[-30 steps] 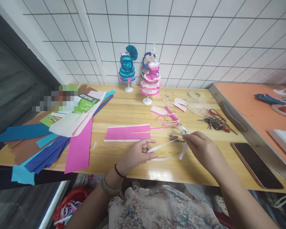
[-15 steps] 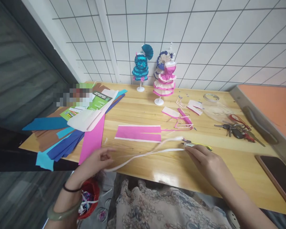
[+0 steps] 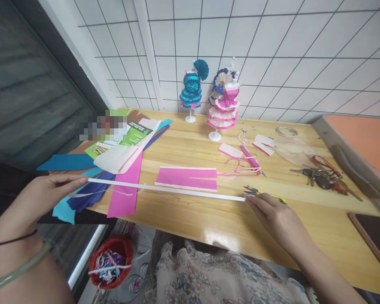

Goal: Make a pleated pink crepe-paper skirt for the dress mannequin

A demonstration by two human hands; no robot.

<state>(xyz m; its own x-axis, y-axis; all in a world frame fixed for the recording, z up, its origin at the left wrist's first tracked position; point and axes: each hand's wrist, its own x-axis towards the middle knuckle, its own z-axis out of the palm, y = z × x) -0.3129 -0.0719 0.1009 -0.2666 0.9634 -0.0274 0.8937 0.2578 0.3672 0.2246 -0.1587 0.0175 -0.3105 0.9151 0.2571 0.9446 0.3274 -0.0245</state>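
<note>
Since 0.5 s ago the left hand (image 3: 47,190) has swung far out toward 9 o'clock, and the white paper strip (image 3: 167,189), which sagged in a loose curve, is now drawn taut and straight across the table. Thumb and fingers of the left hand pinch one end of the strip narrowly, just over the fanned paper at the table's left edge; the right hand (image 3: 274,215) presses the other end down with its fingertips, right beside the small scissors (image 3: 266,195), whose yellow-green handle lies at 12 o'clock from the knuckles. Whether the right hand pinches the strip or only pins it cannot be told. Thin, flat and narrow, the strip runs just below the pink paper rectangle (image 3: 186,178), a matte sheet with white edges and a slit cut in from its right side. At 10 o'clock from the strip lie long crepe-like sheets (image 3: 82,198) in blue, teal, brown and magenta. Pink and cream offcuts (image 3: 243,158) curl at 1 o'clock. Against the tiled wall at 12 o'clock stand 2 pleated paper dresses on stands, 1 teal (image 3: 191,90), 1 pink and cream (image 3: 224,105). Keys (image 3: 323,179) lie at 2 o'clock on the glossy wooden table (image 3: 209,219), a dark phone (image 3: 375,236) at 4 o'clock. Below the table edge a red basket (image 3: 110,261) holds paper scraps.
</note>
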